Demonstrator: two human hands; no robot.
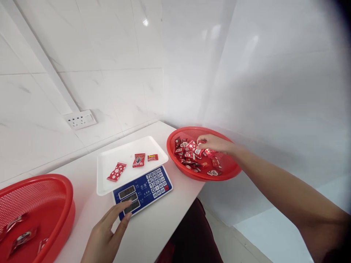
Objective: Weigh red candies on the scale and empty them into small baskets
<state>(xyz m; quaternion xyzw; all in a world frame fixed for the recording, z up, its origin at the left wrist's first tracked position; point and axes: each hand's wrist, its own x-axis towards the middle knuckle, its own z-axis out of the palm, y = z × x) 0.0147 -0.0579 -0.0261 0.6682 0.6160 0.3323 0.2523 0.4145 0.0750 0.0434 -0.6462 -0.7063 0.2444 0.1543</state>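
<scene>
My left hand [108, 226] is at the front of a blue-and-white digital scale [153, 200], thumb and forefinger apart beside its displays, holding nothing. Three red packets lie on the scale's white pan [108, 157]: a dotted packet [117, 172], a striped packet [138, 160] and a small packet [153, 157]. Over on the right, my right hand [212, 142] reaches into a red mesh basket [189, 175]. Its fingers are pinched on a red-and-white wrapped candy [199, 150], partly hidden by the fingertips. Several more wrapped candies [189, 155] lie loosely beneath and around it.
Another red basket [61, 212] stands at the lower left with a few wrapped packets [24, 237] inside. Everything rests on a white table [153, 233] set against tiled walls. A wall socket [80, 119] is at the back left.
</scene>
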